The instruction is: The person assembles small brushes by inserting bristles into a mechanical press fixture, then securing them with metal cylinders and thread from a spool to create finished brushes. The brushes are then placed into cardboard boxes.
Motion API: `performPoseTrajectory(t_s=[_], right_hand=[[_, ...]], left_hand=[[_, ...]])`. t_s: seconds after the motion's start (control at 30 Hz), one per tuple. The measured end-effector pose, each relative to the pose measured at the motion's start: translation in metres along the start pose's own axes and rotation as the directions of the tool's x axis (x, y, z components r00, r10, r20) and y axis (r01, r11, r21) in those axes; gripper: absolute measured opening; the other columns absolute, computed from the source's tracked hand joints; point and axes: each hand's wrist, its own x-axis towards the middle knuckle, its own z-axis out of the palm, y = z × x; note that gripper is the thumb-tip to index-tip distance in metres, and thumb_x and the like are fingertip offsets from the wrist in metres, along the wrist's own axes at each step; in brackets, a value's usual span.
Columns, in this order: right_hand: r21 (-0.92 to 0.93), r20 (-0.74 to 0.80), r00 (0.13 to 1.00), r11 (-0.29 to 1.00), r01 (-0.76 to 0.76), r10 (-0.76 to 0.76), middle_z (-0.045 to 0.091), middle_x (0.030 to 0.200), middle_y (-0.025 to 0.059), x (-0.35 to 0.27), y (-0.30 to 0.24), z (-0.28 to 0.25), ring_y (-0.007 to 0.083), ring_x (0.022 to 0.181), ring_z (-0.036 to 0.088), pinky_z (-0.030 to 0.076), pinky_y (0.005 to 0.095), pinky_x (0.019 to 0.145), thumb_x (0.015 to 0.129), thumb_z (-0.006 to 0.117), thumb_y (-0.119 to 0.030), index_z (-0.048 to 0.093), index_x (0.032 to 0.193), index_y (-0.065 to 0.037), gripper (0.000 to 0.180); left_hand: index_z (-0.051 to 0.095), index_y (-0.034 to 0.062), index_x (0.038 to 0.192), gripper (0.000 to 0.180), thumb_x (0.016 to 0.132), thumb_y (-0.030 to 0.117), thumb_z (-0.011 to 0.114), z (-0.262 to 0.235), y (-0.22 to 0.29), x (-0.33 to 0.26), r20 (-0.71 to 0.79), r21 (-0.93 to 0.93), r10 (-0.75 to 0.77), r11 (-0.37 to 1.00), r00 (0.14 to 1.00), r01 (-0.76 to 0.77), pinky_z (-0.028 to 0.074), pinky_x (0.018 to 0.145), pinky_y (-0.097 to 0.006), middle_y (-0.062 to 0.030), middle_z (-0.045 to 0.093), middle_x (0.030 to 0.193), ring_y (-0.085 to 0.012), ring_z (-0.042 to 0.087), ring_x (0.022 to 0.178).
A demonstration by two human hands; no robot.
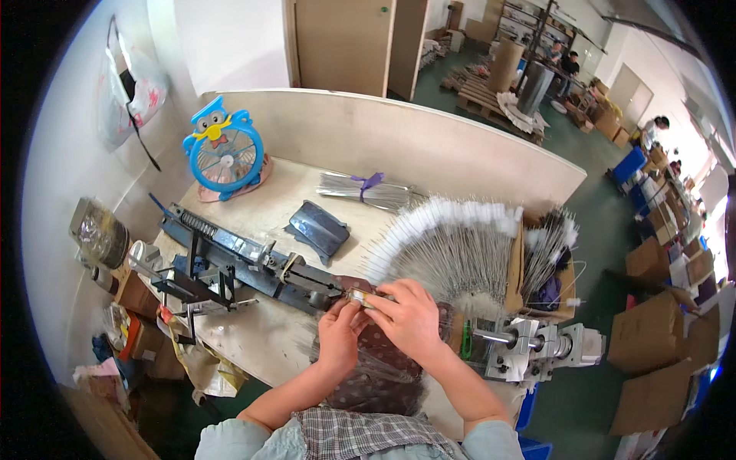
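My left hand [338, 334] and my right hand [408, 316] meet over the front of the bench, fingers pinched close together. Between the fingertips is a small pale, yellowish piece [357, 297]; its kind is too small to tell. The hands are beside the end of a long dark metal fixture [253, 261] with a coil spring and a black lever frame. A brown spotted cloth [376, 368] lies beneath my wrists. Beyond my right hand spreads a fan-shaped pile of thin wire brushes [460, 245] with white tips.
A cardboard box [552, 295] holds more wire brushes. A metal spindle unit [537, 345] stands right. Behind are a purple-tied wire bundle [364, 189], a dark blue sheet-like piece [318, 230] and a blue owl-shaped fan [226, 157]. A low partition [399, 126] borders the bench.
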Motion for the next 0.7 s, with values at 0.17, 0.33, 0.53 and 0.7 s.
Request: performPoseTrajectory(t_s=[0.17,0.33,0.53,0.7], right_hand=[[0.021,0.023,1.0,1.0,-0.007,0.007,0.062,0.095,0.0008,-0.003,0.002,-0.009,0.0226,0.093,0.056,0.046,0.0345,0.078,0.07,0.073,-0.019,0.071,0.093,-0.015,0.023],[0.027,0.043,0.999,1.0,0.015,-0.016,0.063,0.095,0.0023,0.001,-0.007,0.001,0.0238,0.094,0.056,0.047,0.0354,0.078,0.069,0.073,-0.016,0.07,0.093,-0.013,0.024],[0.028,0.055,0.998,0.999,0.021,-0.023,0.063,0.094,0.0035,0.001,-0.004,0.001,0.0244,0.092,0.057,0.047,0.035,0.077,0.069,0.074,-0.016,0.07,0.092,-0.011,0.024],[0.039,0.018,1.0,0.999,0.018,-0.019,0.064,0.095,0.004,0.005,-0.01,0.002,0.024,0.091,0.057,0.048,0.0349,0.078,0.067,0.074,-0.014,0.07,0.091,-0.009,0.025]], left_hand=[[0.056,0.0037,0.097,0.012,0.088,0.011,0.057,0.003,-0.004,0.0,0.04,-0.01,0.002,1.0,0.999,-0.002,0.048,0.078,-0.031,-0.0048,0.062,0.093,-0.0141,0.061,0.085],[0.056,0.0029,0.099,0.013,0.088,0.01,0.055,-0.003,-0.004,0.002,0.022,-0.039,-0.002,0.999,1.0,0.003,0.048,0.078,-0.03,-0.0053,0.062,0.095,-0.014,0.061,0.085],[0.056,0.0034,0.099,0.015,0.091,0.014,0.051,-0.002,-0.006,0.001,0.06,-0.105,-0.031,0.994,0.998,0.037,0.047,0.079,-0.03,-0.0048,0.062,0.097,-0.0138,0.06,0.087],[0.057,0.0061,0.093,0.014,0.092,0.018,0.05,-0.003,-0.004,-0.001,0.013,-0.171,-0.06,0.983,0.998,0.062,0.045,0.081,-0.031,-0.0023,0.061,0.092,-0.0126,0.058,0.089]])
